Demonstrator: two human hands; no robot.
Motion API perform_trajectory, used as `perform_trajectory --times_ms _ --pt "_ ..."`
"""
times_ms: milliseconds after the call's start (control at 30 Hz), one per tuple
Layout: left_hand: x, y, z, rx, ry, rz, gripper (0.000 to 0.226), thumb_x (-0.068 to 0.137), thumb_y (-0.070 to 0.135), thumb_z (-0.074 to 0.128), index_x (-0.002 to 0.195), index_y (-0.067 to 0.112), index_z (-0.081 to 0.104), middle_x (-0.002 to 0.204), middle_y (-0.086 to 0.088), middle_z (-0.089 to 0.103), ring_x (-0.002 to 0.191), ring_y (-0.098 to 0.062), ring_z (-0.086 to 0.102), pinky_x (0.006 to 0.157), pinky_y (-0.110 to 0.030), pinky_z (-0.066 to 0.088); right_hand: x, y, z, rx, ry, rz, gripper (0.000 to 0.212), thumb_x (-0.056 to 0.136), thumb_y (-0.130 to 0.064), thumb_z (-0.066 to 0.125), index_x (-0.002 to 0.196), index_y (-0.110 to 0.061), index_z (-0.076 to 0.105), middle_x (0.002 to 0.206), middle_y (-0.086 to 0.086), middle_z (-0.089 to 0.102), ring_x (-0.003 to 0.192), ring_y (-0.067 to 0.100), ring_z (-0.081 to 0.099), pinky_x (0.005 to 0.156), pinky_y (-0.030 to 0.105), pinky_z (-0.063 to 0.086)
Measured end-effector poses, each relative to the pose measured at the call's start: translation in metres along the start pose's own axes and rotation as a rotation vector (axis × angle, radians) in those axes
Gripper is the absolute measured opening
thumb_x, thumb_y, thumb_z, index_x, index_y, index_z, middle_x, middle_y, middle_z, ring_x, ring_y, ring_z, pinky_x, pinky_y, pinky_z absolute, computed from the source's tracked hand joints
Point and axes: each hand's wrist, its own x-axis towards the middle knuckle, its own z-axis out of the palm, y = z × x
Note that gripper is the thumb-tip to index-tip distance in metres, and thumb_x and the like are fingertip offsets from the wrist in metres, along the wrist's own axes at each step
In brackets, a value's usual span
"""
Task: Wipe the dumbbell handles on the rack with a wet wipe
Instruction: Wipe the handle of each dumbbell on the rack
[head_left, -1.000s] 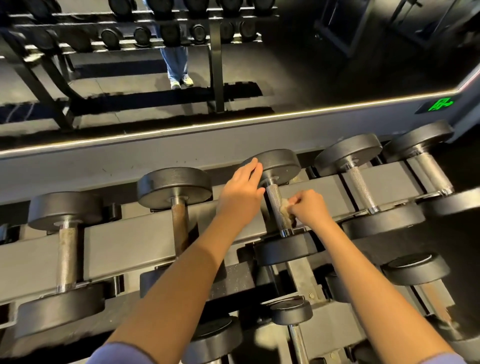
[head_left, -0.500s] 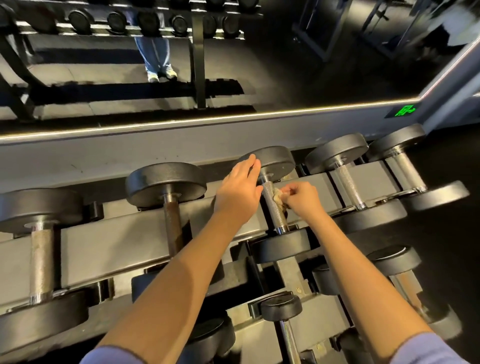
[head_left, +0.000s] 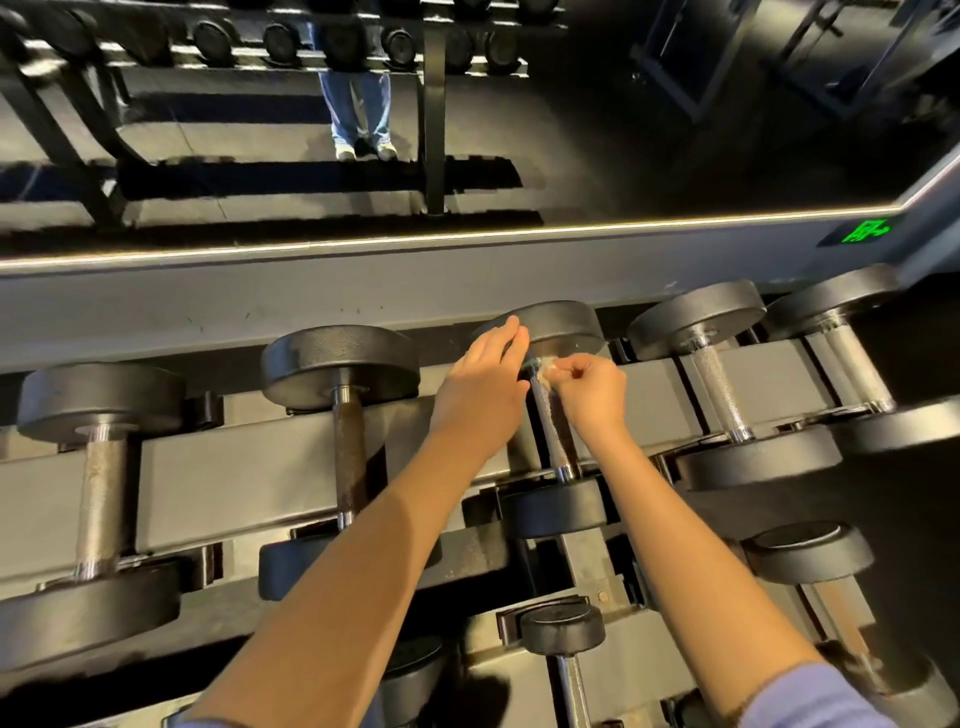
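A: Your right hand (head_left: 592, 395) has gone up. A second ago it was low on the handle (head_left: 551, 436), near the weight closest to you. Now it is at the top end, just beside the far weight (head_left: 561, 325).

B: Yes, and the wet wipe (head_left: 546, 372) went up with it. Your fingers are curled tight and pinch the wipe against the handle. Only a small pale bit peeks out.

A: Your left hand (head_left: 480, 387) has stayed put. Its fingers lie straight and flat on the edge of that far weight. It grips nothing. It just rests there, maybe to stop the dumbbell from rolling.

B: So I think you have rubbed this handle from one end to the other. The shiny part below your right hand is bare now.

A: I cannot tell if the underside got wiped. It is hidden.

B: This dumbbell sits in the middle of the top row of the rack (head_left: 234, 467). I think it is nearly done.

A: Then the next dumbbell (head_left: 719, 395) on your right may be a good one to do. Its handle is close, so you only need a short reach.

B: There are more on the row below too. You have plenty left to wipe.
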Motion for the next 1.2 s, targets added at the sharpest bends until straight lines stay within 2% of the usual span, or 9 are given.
perform_trajectory --times_ms 200,333,467,633,800,933,1033,1100,1200 --pt "-0.001 0.001 -0.001 -0.049 -0.004 -0.028 0.062 0.099 0.023 0.047 0.152 0.021 0.016 0.158 0.006 0.014 0.144 -0.012 0.016 0.106 -0.033 0.041 -0.009 0.018 -0.017 -0.116 -0.159 0.085 0.012 0.084 -0.010 0.070 0.093 -0.002 0.073 0.094 0.004 0.067 0.089 0.016 0.060 0.083 0.023 0.046" --pt "-0.001 0.000 0.000 -0.058 -0.019 -0.043 0.061 0.099 0.021 0.046 0.152 0.022 0.016 0.159 0.007 0.012 0.145 -0.013 0.015 0.107 -0.034 0.040 -0.004 0.009 -0.006 -0.109 -0.072 -0.026 0.013 0.087 -0.008 0.065 0.088 0.003 0.072 0.091 0.015 0.071 0.085 0.024 0.063 0.081 0.029 0.049" --pt "-0.001 0.001 -0.002 -0.068 -0.021 -0.046 0.062 0.098 0.019 0.047 0.152 0.022 0.016 0.159 0.006 0.012 0.145 -0.014 0.014 0.108 -0.033 0.038 0.005 0.000 -0.002 -0.042 -0.040 -0.037 0.013 0.088 -0.013 0.066 0.095 -0.005 0.074 0.092 0.009 0.071 0.088 0.019 0.064 0.086 0.033 0.051" --pt "0.000 0.002 -0.003 -0.055 -0.041 -0.047 0.062 0.099 0.018 0.044 0.152 0.022 0.013 0.159 0.007 0.010 0.144 -0.014 0.019 0.102 -0.034 0.045 -0.014 0.014 -0.019 -0.204 -0.212 -0.065 0.023 0.083 -0.012 0.072 0.075 0.010 0.067 0.084 0.022 0.068 0.076 0.027 0.062 0.077 0.029 0.050" --pt "-0.002 0.002 -0.004 -0.045 -0.039 -0.038 0.061 0.100 0.017 0.044 0.152 0.021 0.014 0.159 0.006 0.011 0.143 -0.015 0.022 0.101 -0.033 0.045 -0.007 0.003 -0.010 -0.106 -0.135 -0.044 0.016 0.080 -0.009 0.073 0.072 0.003 0.067 0.077 0.015 0.067 0.069 0.019 0.058 0.060 0.015 0.044" --pt "0.000 0.002 -0.001 -0.043 -0.037 -0.034 0.061 0.099 0.019 0.044 0.152 0.021 0.013 0.159 0.005 0.011 0.145 -0.015 0.016 0.103 -0.033 0.044 -0.006 -0.003 -0.006 -0.062 -0.089 -0.077 0.016 0.082 -0.013 0.072 0.069 -0.006 0.066 0.074 0.009 0.065 0.070 0.019 0.058 0.067 0.029 0.046" --pt "-0.001 0.000 0.000 -0.055 -0.037 -0.032 0.061 0.099 0.018 0.045 0.152 0.020 0.015 0.159 0.004 0.013 0.145 -0.015 0.016 0.103 -0.034 0.044 -0.012 0.008 -0.018 -0.190 -0.231 -0.003 0.020 0.081 -0.011 0.072 0.066 -0.002 0.063 0.075 0.008 0.062 0.071 0.018 0.057 0.072 0.033 0.051" --pt "-0.001 -0.002 0.001 -0.058 -0.037 -0.020 0.061 0.099 0.016 0.046 0.152 0.020 0.017 0.159 0.004 0.014 0.145 -0.015 0.017 0.103 -0.035 0.044 -0.022 0.018 -0.025 -0.269 -0.317 0.050 0.022 0.081 -0.013 0.073 0.063 -0.009 0.061 0.081 0.008 0.066 0.077 0.021 0.062 0.080 0.037 0.054" --pt "0.000 -0.006 0.001 -0.056 -0.031 -0.004 0.061 0.098 0.013 0.046 0.152 0.020 0.017 0.159 0.004 0.015 0.145 -0.016 0.016 0.103 -0.035 0.045 -0.026 0.018 -0.024 -0.331 -0.283 0.038 0.030 0.080 -0.016 0.073 0.057 -0.021 0.055 0.082 0.006 0.067 0.078 0.023 0.064 0.077 0.040 0.055"
